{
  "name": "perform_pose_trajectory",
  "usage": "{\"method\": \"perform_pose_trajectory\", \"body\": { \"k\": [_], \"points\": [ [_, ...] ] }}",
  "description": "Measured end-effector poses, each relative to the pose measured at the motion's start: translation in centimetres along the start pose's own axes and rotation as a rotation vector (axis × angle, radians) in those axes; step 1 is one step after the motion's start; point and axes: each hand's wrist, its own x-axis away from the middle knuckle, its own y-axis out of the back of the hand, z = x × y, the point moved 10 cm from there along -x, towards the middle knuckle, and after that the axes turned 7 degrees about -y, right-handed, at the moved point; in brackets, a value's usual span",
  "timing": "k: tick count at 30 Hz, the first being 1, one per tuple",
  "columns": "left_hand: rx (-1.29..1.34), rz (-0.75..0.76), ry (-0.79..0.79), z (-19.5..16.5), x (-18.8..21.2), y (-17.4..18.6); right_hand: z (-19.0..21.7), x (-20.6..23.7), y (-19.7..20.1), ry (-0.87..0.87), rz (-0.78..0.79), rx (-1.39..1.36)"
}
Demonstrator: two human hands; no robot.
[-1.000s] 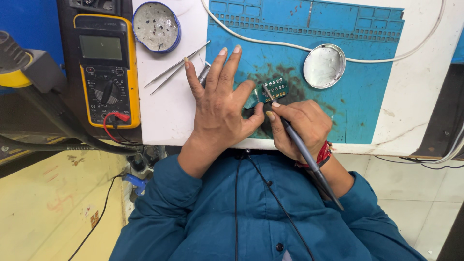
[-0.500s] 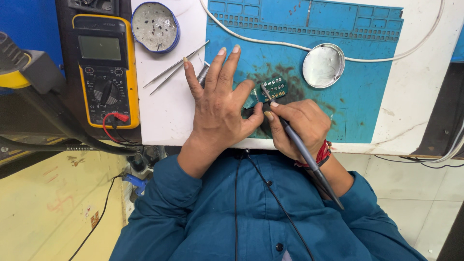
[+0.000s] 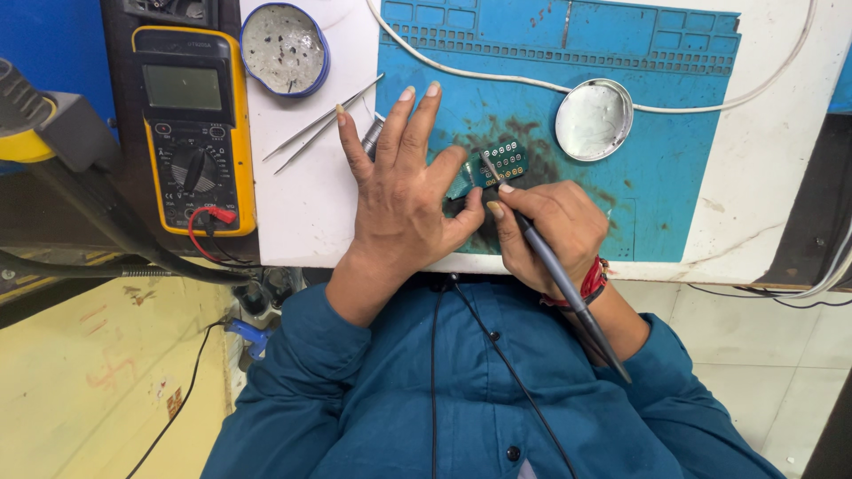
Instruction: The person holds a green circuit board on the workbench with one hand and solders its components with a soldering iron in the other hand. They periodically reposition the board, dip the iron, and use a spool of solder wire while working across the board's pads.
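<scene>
A small green circuit board (image 3: 506, 162) lies on the blue work mat (image 3: 674, 195). My left hand (image 3: 399, 200) rests flat on the mat with fingers spread, its thumb against the board's near-left edge. My right hand (image 3: 550, 231) grips a thin grey pen-shaped tool (image 3: 568, 288) like a pen. The tool's tip touches the left end of the board. A red thread band is on my right wrist.
Left of the mat are a yellow multimeter (image 3: 191, 124) with red and black leads, a blue-rimmed round tin (image 3: 286, 46) and metal tweezers (image 3: 324, 129). A round shiny metal dish (image 3: 593, 120) and a white cable (image 3: 532, 82) lie on the mat.
The tool's tip has shifted very slightly on the board. My left hand has stayed in place.
</scene>
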Motion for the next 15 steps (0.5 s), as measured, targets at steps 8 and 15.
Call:
{"method": "perform_pose_trajectory", "body": {
  "k": [8, 15],
  "points": [
    [0.001, 0.001, 0.003, -0.03, -0.06, 0.17, 0.0, -0.04, 0.03, 0.002, -0.005, -0.002],
    [0.002, 0.0, 0.003, -0.07, -0.09, 0.21, 0.06, -0.02, 0.1, 0.014, -0.004, -0.013]
  ]
}}
